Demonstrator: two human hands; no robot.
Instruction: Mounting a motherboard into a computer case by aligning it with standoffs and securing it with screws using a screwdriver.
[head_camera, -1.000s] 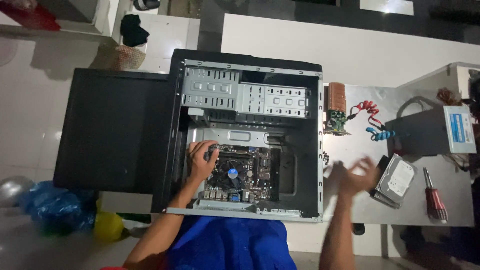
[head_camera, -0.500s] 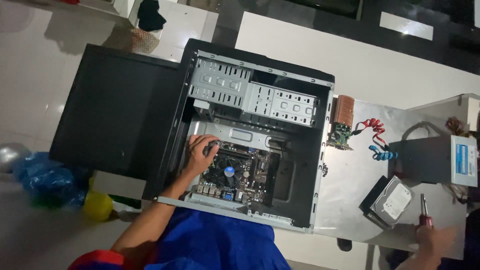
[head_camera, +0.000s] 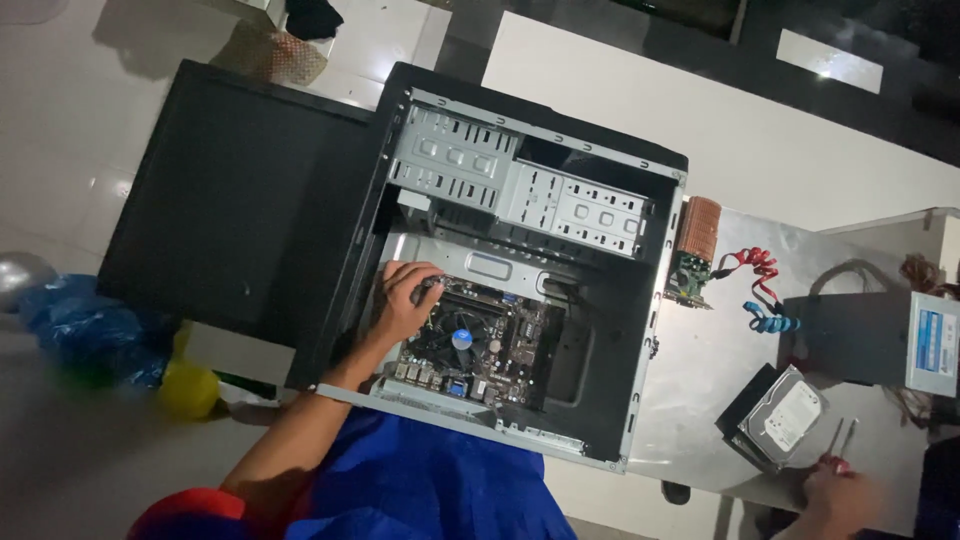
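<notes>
Right hand (head_camera: 838, 497) blurred at lower edge; grip on red screwdriver (head_camera: 838, 455) unclear. Left hand (head_camera: 405, 300) covers motherboard (head_camera: 480, 345) corner; whatever its fingers (head_camera: 425, 290) pinch is too small to tell. Power supply (head_camera: 880, 340) cut by right edge.

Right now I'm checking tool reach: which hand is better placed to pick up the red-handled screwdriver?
Probably the right hand: it is already at the red-handled screwdriver beside the hard drive. The left hand rests on the motherboard inside the case, far across.
</notes>
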